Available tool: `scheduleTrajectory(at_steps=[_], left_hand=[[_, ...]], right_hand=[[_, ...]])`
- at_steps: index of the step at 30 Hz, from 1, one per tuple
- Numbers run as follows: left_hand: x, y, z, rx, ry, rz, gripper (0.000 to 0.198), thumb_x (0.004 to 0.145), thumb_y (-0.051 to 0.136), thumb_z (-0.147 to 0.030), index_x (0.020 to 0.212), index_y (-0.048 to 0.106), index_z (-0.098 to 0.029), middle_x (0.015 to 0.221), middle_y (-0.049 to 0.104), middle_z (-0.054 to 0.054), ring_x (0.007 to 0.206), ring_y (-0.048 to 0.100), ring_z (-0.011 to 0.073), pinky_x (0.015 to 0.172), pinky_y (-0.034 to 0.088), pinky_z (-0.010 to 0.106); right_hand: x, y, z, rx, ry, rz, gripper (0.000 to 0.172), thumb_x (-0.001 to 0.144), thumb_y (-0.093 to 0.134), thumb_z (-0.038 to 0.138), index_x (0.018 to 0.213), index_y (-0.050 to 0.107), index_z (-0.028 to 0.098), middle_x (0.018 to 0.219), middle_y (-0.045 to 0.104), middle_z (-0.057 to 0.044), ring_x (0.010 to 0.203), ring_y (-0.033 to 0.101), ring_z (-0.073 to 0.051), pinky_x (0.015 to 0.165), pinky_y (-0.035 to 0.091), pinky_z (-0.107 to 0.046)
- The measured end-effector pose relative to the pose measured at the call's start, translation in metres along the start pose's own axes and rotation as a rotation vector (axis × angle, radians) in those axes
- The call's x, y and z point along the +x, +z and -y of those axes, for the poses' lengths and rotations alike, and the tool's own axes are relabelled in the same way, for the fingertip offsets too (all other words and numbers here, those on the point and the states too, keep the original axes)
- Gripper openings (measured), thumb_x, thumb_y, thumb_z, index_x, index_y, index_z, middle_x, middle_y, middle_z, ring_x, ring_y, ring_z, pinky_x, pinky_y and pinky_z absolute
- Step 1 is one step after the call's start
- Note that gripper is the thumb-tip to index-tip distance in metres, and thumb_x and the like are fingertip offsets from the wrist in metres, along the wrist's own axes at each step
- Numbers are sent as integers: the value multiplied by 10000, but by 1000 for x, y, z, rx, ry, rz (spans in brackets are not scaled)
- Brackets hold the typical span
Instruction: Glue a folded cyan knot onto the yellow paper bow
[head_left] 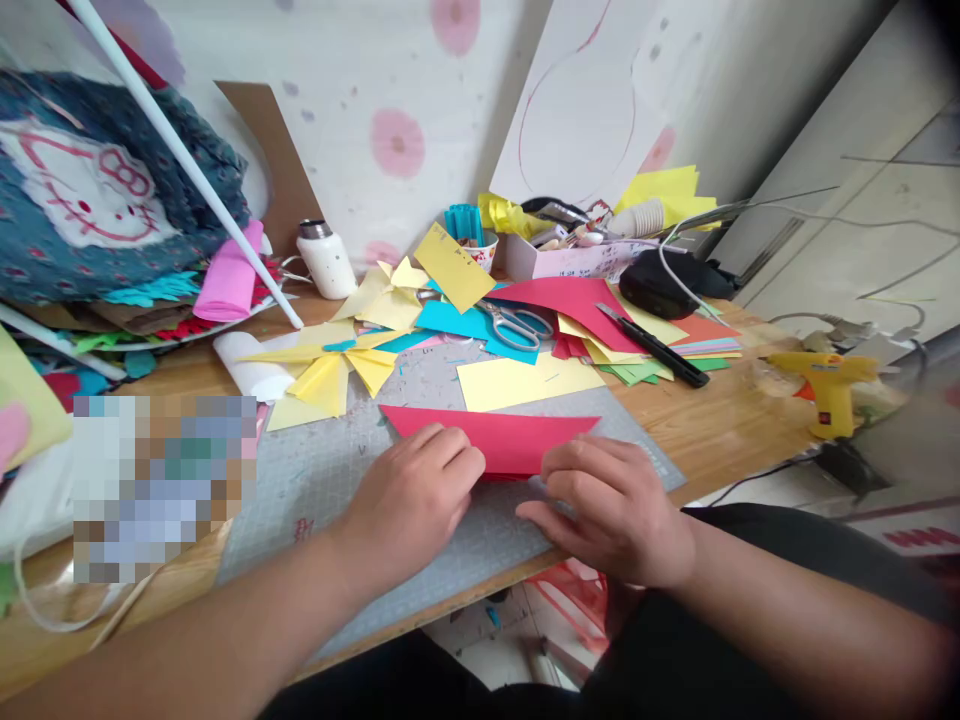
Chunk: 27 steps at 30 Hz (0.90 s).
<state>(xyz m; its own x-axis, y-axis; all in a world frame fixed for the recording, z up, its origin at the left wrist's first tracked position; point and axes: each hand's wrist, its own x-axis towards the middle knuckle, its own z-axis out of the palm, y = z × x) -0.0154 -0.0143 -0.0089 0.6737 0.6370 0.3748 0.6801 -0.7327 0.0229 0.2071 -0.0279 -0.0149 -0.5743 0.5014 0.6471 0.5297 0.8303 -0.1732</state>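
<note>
1. Nearest, at the lower centre of the frame, the left hand (424, 485) is closed with its fingers curled over the red paper (517, 440), seemingly gripping its left part.
2. To its right, the right hand (615, 505) is half curled at the paper's right end, thumb slightly apart; I cannot tell whether it pinches the edge.
3. The red paper lies between them at centre, above the cutting mat (262, 540). Its lower edge shows more than one layer, so folding appears under way; whether any crease is pressed flat cannot be told.
4. Just beyond, a pale yellow sheet (529, 382) lies flat and looks unfolded.
5. Left of centre, yellow folded pieces (322, 385) look already shaped, so the red piece seems less far along.
6. Farther back on the desk (720, 420), the scissors (491, 310) and black utility knife (660, 350) lie out of hand, among loose coloured papers.
</note>
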Motion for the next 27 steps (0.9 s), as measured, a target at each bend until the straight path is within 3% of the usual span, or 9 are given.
scheduleTrajectory(at_steps=[4, 9, 21, 27], left_hand=[[-1, 6, -10, -33, 20, 154, 198, 864, 429, -91, 733, 554, -170, 740, 528, 30, 682, 487, 171, 603, 412, 301], [-2, 15, -9, -126, 38, 265, 165, 860, 446, -111, 726, 518, -176, 742, 515, 14, 693, 494, 166, 615, 399, 301], [-1, 14, 3, -366, -20, 339, 167, 893, 473, -158, 776, 591, -179, 749, 550, -3, 701, 533, 143, 615, 391, 265], [3, 15, 15, -511, -7, 355, 153, 904, 505, -168, 888, 653, -203, 827, 634, -13, 756, 596, 121, 673, 432, 234]], right_hand=[[-2, 9, 0, -93, 38, 167, 201, 859, 607, 350, 879, 642, 153, 865, 631, -85, 737, 489, -183, 658, 412, -321], [-6, 20, -5, -66, 38, 325, 257, 930, 484, 233, 739, 638, 157, 799, 615, -70, 720, 489, -161, 662, 393, -296], [-3, 18, -12, 23, 51, 501, 241, 936, 414, 140, 871, 647, 132, 845, 622, -86, 762, 529, -163, 677, 425, -279], [7, 13, -31, 378, 127, 539, 204, 918, 469, 118, 933, 668, 161, 886, 655, -58, 777, 584, -125, 696, 444, -242]])
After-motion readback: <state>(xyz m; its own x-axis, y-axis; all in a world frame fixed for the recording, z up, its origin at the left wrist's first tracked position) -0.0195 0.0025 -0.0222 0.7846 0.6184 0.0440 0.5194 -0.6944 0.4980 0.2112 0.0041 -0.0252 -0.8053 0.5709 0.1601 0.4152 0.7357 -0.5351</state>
